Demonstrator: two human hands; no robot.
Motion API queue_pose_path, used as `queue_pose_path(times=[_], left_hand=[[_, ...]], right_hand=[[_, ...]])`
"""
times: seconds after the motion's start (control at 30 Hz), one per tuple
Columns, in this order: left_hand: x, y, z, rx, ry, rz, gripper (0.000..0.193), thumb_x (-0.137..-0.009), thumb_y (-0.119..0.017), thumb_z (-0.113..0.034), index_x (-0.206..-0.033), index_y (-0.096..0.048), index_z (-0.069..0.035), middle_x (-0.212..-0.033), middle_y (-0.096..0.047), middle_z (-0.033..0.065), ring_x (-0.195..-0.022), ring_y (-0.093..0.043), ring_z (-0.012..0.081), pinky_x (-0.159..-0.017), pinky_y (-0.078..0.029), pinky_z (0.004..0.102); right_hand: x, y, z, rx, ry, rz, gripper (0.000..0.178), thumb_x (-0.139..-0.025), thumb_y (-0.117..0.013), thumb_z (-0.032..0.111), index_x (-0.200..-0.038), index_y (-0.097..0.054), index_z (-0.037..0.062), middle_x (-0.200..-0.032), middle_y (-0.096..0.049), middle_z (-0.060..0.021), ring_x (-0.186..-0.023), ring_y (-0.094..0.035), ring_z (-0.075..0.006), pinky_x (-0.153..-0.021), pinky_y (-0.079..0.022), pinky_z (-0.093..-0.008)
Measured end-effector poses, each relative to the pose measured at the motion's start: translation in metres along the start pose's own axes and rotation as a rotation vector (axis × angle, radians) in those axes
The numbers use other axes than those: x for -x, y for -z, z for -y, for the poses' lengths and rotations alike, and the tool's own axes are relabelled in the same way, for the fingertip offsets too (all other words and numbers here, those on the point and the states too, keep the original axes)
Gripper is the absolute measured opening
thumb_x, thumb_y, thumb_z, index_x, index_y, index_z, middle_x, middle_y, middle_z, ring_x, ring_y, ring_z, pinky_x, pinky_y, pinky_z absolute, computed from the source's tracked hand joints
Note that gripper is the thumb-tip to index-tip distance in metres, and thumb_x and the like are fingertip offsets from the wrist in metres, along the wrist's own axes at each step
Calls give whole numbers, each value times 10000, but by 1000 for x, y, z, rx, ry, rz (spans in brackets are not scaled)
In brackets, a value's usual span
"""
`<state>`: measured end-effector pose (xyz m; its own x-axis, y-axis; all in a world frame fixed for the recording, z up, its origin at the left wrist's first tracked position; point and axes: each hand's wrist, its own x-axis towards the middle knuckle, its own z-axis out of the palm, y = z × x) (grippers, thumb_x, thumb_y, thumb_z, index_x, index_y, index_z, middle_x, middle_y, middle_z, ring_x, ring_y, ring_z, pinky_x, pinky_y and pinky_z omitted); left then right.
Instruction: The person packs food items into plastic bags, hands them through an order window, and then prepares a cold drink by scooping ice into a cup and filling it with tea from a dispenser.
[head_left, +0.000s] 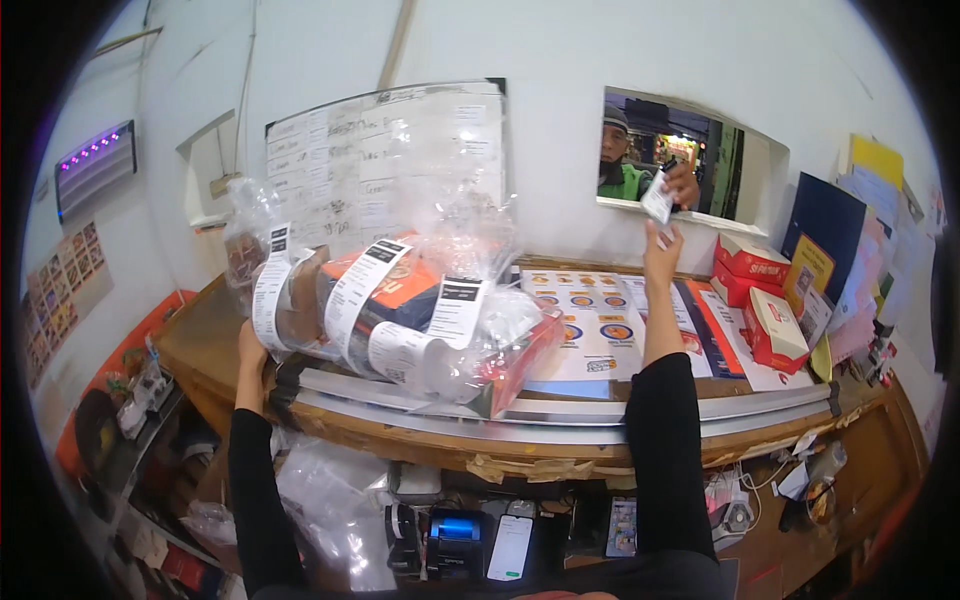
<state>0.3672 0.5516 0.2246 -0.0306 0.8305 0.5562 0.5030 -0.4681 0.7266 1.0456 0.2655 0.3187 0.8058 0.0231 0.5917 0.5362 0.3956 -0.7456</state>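
L hand (250,345) flat w/ fingers apart against plastic-wrapped parcels (400,310) near left; R hand (661,250) reaches far, fingers apart under paper slip (657,197) held by another person's hand (684,184)

A white wall (560,60) with a small serving window (690,150) and a handwritten chart (330,170) rises behind a curved wooden counter (200,340) edged with metal rails (560,410), while red boxes (765,295) and folders (825,225) crowd its right end and a purple-lit panel (95,165) glows at left.
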Motion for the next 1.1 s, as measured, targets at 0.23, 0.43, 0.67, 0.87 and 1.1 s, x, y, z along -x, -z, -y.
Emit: queue_pose_path(times=[0.23,0.43,0.67,0.87,1.1], left_hand=[[13,-5,-32,-209,11,-42,375,-869,-495,-356,-1046,-654,-67,-992,-651,217,-979,-606,388,-815,-462,456],[27,4,-50,-196,83,-85,389,-918,-379,-354,-1078,-644,-119,-1040,-638,200,-990,-594,390,-848,-456,472],[34,-13,-75,-122,114,-118,353,-913,-383,-317,-1035,-620,-85,-1014,-628,223,-968,-583,417,-834,-445,500],[48,24,-83,256,-200,-634,190,-917,-445,-131,-1041,-544,-26,-1060,-561,174,-923,-564,324,-834,-441,403],[267,90,-166,632,-807,521,478,-813,-670,-265,-1232,-545,-70,-1160,-577,138,-1044,-561,243,-887,-438,357]], right_hand=[[-35,5,-26,-556,-298,84,476,-841,-681,102,-1201,-415,-61,-1123,-542,-187,-1034,-564,-337,-871,-545,-470],[-68,8,-61,-620,-316,221,305,-841,-677,96,-1049,-536,-78,-995,-581,-122,-889,-604,-232,-832,-555,-385],[-47,34,10,333,24,-32,380,-839,-665,338,-918,-637,-33,-845,-614,-96,-773,-577,-169,-657,-468,-349],[155,4,195,145,483,181,206,-911,-577,187,-807,-572,9,-647,-514,-14,-629,-479,-109,-587,-403,-268],[410,83,291,356,102,1900,192,-847,-642,196,-995,-653,74,-771,-640,-185,-722,-637,-356,-666,-501,-415]])
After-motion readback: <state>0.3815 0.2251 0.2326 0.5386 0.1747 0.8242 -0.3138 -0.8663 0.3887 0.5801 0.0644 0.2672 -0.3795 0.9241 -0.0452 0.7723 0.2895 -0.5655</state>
